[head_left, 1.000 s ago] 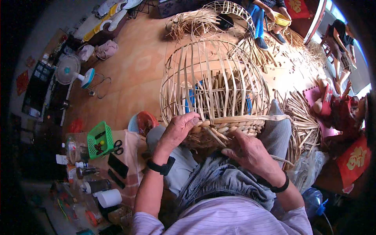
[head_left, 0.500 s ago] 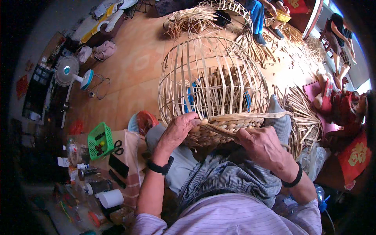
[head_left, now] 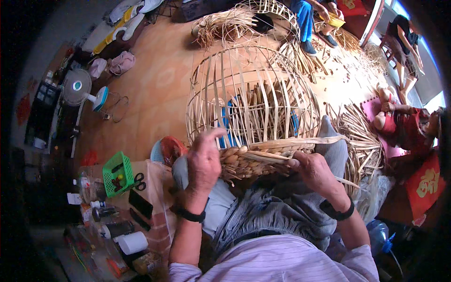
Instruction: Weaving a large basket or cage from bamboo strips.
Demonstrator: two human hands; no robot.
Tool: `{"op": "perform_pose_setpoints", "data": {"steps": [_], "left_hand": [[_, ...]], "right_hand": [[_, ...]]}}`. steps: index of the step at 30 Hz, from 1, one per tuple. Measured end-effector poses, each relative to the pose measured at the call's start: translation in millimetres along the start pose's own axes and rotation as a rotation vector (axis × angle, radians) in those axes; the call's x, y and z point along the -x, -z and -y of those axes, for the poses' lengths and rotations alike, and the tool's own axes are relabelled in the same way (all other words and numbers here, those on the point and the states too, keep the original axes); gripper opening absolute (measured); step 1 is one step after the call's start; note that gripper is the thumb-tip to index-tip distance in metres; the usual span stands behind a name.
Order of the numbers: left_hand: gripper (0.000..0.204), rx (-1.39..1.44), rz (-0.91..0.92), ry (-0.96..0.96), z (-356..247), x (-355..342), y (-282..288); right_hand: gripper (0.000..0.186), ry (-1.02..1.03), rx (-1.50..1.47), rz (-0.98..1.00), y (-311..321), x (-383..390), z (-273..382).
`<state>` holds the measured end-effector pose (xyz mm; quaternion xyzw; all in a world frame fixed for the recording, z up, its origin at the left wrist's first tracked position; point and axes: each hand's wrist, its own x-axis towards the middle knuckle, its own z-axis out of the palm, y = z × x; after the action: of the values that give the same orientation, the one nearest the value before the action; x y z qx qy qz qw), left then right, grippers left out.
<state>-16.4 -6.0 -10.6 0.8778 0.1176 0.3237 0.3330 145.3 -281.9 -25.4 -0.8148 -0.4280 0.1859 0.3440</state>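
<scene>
At centre, a partly woven basket sits with its open-ribbed side pointing toward the frame's top. Right of centre, the right hand grips a pale strip, long axis running left to right, dipping rightward. Left of centre, the left hand is blurred; its grip cannot be told.

At your right you have one large gold character on a bright red four-sided sheet; near the upper edge, a partly cut-off gold marking on a flat red panel.
</scene>
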Motion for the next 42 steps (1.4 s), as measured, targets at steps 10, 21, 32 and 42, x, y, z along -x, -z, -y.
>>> {"op": "perform_pose_setpoints", "data": {"steps": [10, 21, 32, 42], "left_hand": [[0.066, -0.176, 0.195, -0.114, -33, 24, -24], [0.054, -0.207, -0.099, 0.165, -30, 36, -29], [0.044, -0.236, -0.063, 0.098, -15, 43, -32], [0.067, -0.303, 0.206, -0.071, -49, 3, -13]], "right_hand": [[0.044, -0.17, -0.515, 0.229, 67, 30, 40], [0.039, -0.252, -0.749, 0.218, 45, 48, 23], [0.037, -0.376, -0.916, 0.247, 41, 52, 13], [0.039, -0.428, -1.131, 0.25, 52, 43, 28]]}}
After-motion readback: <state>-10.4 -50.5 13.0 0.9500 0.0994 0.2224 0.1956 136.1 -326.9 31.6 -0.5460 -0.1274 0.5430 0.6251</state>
